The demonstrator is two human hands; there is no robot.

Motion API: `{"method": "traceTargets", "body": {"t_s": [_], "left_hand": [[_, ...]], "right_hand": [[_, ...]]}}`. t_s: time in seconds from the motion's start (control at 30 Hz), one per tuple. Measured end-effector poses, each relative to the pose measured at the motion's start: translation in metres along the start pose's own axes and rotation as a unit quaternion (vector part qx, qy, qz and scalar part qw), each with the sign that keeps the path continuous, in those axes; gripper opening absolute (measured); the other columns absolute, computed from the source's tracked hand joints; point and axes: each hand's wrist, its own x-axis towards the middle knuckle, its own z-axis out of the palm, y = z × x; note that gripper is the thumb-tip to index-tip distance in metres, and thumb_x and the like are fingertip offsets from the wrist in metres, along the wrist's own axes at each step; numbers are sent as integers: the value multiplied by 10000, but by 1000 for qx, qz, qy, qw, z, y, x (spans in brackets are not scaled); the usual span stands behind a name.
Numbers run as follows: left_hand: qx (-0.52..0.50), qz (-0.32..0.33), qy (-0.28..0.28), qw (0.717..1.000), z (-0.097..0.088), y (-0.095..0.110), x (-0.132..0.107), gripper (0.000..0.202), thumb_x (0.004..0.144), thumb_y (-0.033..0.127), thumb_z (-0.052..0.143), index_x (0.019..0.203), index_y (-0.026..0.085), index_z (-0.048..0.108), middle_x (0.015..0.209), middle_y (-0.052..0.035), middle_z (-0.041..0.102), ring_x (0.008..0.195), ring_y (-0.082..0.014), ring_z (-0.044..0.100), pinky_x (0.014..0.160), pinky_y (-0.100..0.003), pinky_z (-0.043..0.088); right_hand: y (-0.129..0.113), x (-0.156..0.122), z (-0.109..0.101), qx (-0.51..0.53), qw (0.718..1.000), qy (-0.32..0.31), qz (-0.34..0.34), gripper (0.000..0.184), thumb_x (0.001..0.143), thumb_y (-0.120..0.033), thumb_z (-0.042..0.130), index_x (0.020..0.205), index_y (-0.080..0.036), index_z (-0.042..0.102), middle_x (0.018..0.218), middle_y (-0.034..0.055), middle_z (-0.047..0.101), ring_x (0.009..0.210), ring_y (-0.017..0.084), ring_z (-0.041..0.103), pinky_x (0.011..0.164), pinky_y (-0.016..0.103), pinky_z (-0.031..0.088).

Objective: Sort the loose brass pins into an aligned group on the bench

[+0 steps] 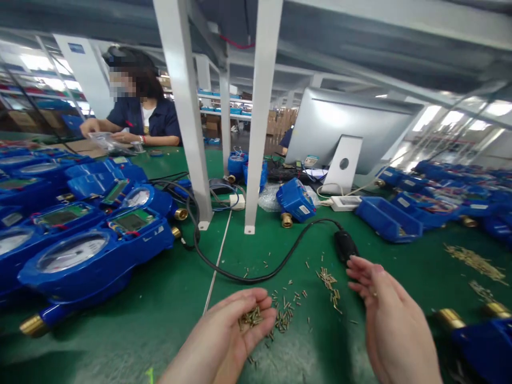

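Observation:
My left hand [236, 330] is cupped palm up, with a small heap of brass-coloured screws [251, 318] held in the curled fingers. Just beyond its fingertips, many more loose screws [284, 316] lie scattered on the green tabletop. My right hand [386, 309] hovers at the right, its fingers loosely bent and apart with nothing visible in them. Its fingertips are right by the end of a black corded tool handle [346, 246]; I cannot tell whether they touch it. Another little cluster of screws [327, 278] lies between the two hands.
Blue meters [80, 250] crowd the left side, and more meters [440, 197] line the right. A black cable [256, 278] curves across the table. Beyond stand white posts [258, 117], a blue bin [388, 220] and a monitor [348, 128]. A co-worker [140, 112] sits at the far left.

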Motion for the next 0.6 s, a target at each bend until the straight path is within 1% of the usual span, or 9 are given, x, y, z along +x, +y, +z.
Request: {"method": "traceTargets", "body": {"t_s": [0.07,0.1,0.17,0.2,0.27,0.33,0.4,0.5,0.6], "left_hand": [[12,10,-26,1000,30,-11,14,118,808,66,522,829,42,635,886,-151,645,820,-214,640,829,-378,530],[17,24,-37,999,45,-17,23,124,826,86,507,816,59,628,859,-126,644,805,-190,634,819,-362,525],[34,62,-48,996,73,-30,44,110,849,118,508,787,102,596,796,-41,625,740,-137,612,754,-327,521],[46,84,-52,994,84,-36,55,121,866,172,514,786,117,586,799,-20,618,739,-134,604,735,-327,513],[79,125,-51,988,102,-48,76,193,880,274,519,774,125,581,802,-13,611,755,-145,597,733,-341,494],[116,163,-50,978,111,-58,91,239,881,336,512,787,129,587,826,-21,616,801,-163,595,773,-372,472],[152,201,-52,966,115,-67,99,261,878,368,507,808,133,599,871,-32,624,874,-184,587,838,-408,438],[188,238,-65,951,116,-76,101,297,876,410,496,841,139,613,936,-46,630,962,-206,565,916,-442,377],[199,242,-82,946,115,-81,97,374,878,476,455,884,140,619,995,-61,631,1015,-219,550,961,-460,330]], "right_hand": [[11,-4,-3,41,998,34,31,469,901,-550,387,1056,-157,593,1124,75,587,1033,224,525,901,381,390],[16,-6,-2,57,997,41,42,493,905,-568,369,1067,-157,588,1141,75,580,1065,227,509,941,400,364],[25,-9,2,82,994,48,54,538,909,-595,338,1093,-148,574,1174,83,560,1123,232,475,995,437,311],[27,-10,5,92,993,51,57,552,911,-603,328,1103,-143,567,1185,88,550,1143,234,460,1011,455,288],[29,-10,11,105,991,61,57,568,913,-612,319,1119,-137,556,1200,93,536,1167,234,439,1033,479,245],[28,-9,13,117,989,69,56,597,910,-630,300,1130,-134,549,1203,96,529,1176,233,429,1045,486,217],[26,-8,14,131,987,68,63,626,903,-649,286,1142,-130,541,1213,103,520,1182,236,422,1047,486,215],[24,-5,13,148,984,58,74,650,891,-670,283,1149,-128,532,1233,112,504,1200,246,403,1050,493,209],[26,-2,14,157,983,58,76,651,891,-671,274,1153,-130,525,1233,114,503,1211,249,393,1056,496,198]]}}
